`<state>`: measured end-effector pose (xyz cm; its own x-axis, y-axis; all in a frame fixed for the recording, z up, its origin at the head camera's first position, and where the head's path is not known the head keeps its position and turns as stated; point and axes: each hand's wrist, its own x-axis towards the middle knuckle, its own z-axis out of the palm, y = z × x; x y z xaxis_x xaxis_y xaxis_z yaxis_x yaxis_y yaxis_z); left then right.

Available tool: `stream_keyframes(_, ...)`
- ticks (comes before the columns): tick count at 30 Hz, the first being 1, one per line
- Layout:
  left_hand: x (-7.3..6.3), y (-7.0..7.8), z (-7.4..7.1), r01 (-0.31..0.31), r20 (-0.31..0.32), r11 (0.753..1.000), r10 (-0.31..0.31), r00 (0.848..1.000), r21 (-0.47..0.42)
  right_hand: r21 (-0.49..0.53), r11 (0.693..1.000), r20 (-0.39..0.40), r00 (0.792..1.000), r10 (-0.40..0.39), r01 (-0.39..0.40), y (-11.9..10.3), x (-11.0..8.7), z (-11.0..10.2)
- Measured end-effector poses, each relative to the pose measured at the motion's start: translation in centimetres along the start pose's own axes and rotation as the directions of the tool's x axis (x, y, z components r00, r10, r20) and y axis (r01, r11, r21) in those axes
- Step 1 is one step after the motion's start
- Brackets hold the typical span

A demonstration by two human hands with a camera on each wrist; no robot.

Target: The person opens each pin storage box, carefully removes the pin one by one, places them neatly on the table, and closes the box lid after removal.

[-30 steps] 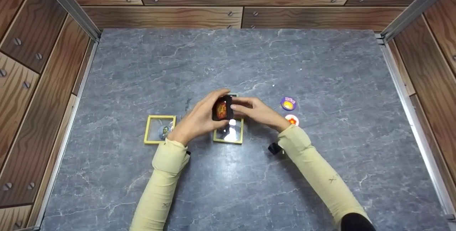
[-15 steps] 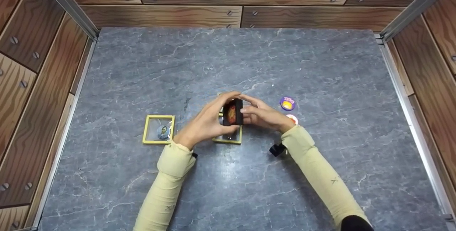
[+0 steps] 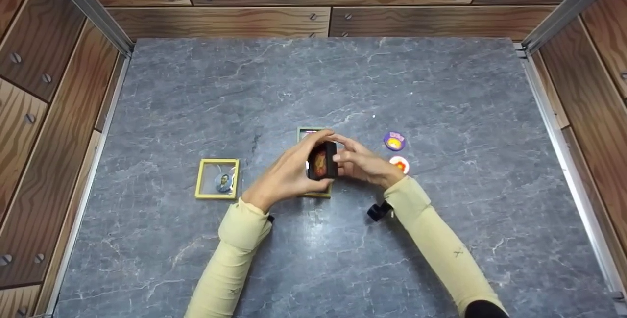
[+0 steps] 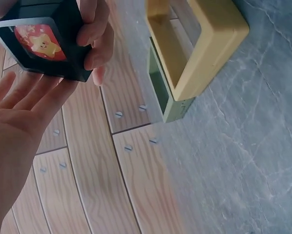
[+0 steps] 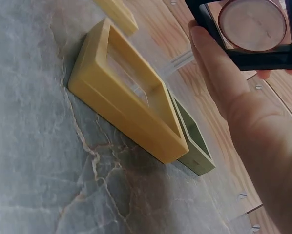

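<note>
Both hands hold a small black display frame point(image 3: 331, 161) upright above the middle of the table. A red round badge with a yellow star point(image 4: 40, 43) sits inside it behind clear film; the right wrist view shows the badge's plain back point(image 5: 253, 24). My left hand point(image 3: 289, 171) grips it across its far and near edges, thumb on the near side. My right hand point(image 3: 361, 161) holds it from the right, with thumb and fingers at its edge. Below and partly hidden by the hands stand a yellow frame point(image 5: 121, 117) and a green frame point(image 5: 198, 151), one behind the other.
At the left lies another yellow frame point(image 3: 198, 179) with a blue portrait badge point(image 3: 224, 182) in it. Beside the right wrist are a purple badge point(image 3: 395, 140) and a white badge with a red flower shape point(image 3: 399, 164). Wood-patterned panels point(image 3: 235, 21) border the grey marbled table.
Both hands have shifted the black frame a little to the right and nearer the body. The left hand keeps its grip, and more of the right hand's fingers have come behind the frame.
</note>
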<state>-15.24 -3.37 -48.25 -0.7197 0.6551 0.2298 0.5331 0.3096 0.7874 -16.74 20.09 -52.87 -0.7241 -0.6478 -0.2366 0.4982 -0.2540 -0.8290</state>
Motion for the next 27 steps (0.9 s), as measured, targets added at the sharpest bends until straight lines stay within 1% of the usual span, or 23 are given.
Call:
stream_keyframes(4,0.1,0.2,0.2,-0.007,-0.004,1.0,0.007,1.0,-0.013,0.004,1.0,-0.024,1.0,-0.003,0.003,0.0,-0.3,-0.2)
stream_keyframes(8,0.0,0.2,0.4,-0.032,-0.009,0.999,0.031,0.999,-0.024,0.006,1.0,-0.057,0.998,0.013,-0.013,0.0,-0.7,-0.4)
stream_keyframes(11,-0.1,0.1,0.5,-0.039,-0.012,0.999,0.039,0.999,-0.038,0.014,1.0,-0.051,0.999,0.014,-0.013,0.1,-0.9,-0.6)
stream_keyframes(14,-0.2,0.0,0.5,-0.033,-0.015,0.999,0.032,0.999,-0.041,0.029,1.0,-0.026,1.0,0.007,-0.007,0.3,-1.1,-1.0)
stream_keyframes(19,0.0,0.1,0.3,-0.022,0.003,0.999,0.022,1.0,-0.033,0.057,0.998,0.04,0.999,-0.01,0.008,0.4,-1.3,-1.6)
stream_keyframes(21,0.1,0.1,0.2,-0.015,0.01,0.999,0.015,1.0,-0.034,0.057,0.998,0.054,0.998,-0.018,0.015,0.5,-1.4,-1.7)
stream_keyframes(23,0.1,0.1,0.1,-0.002,0.011,1.0,0.003,1.0,-0.029,0.049,0.999,0.048,0.999,-0.027,0.024,0.4,-1.6,-1.8)
stream_keyframes(27,0.0,0.0,0.0,0.026,-0.005,1.0,-0.026,1.0,-0.017,-0.003,0.999,0.001,0.999,-0.041,0.041,0.4,-2.0,-1.9)
